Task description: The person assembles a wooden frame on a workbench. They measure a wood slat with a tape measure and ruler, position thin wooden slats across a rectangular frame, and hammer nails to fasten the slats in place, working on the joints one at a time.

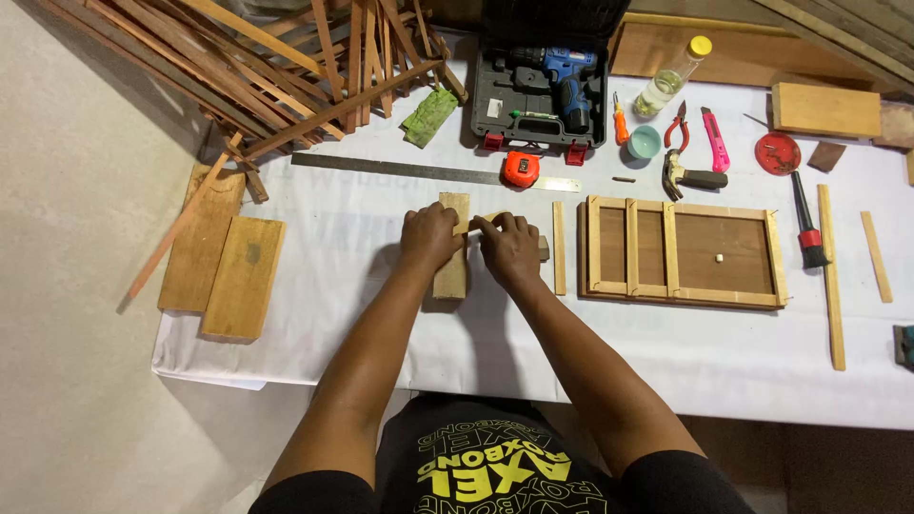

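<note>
Left hand (430, 235) lay closed over the upper half of a short wood block (452, 249), pinning it flat on the counter (400, 333); right hand (509, 246) was curled, fingertips pinching a thin wood strip (487, 221) held against the block's right edge near its top; whether the strip was seated flush could not be told.

Risk, judged: the block stood lengthwise and narrow, so sideways pressure from the right hand could pivot it under the left palm; the white sheet over the counter looked smooth and wrinkled in places, so the block could slide; the strip looked thin enough to snap or slip out of the pinch; fingertips sat right at the joint and could get nipped.

Surface and room, left to right: pale floor (76, 286); two planks (224, 271) overhanging the counter's left end; a heap of loose slats (286, 67); steel ruler (433, 172); orange tape measure (520, 168); open case with a blue drill (557, 81); slatted wooden frame (681, 250); hammer (690, 177); pliers (677, 126); pink knife (714, 138); red dish (778, 152).
</note>
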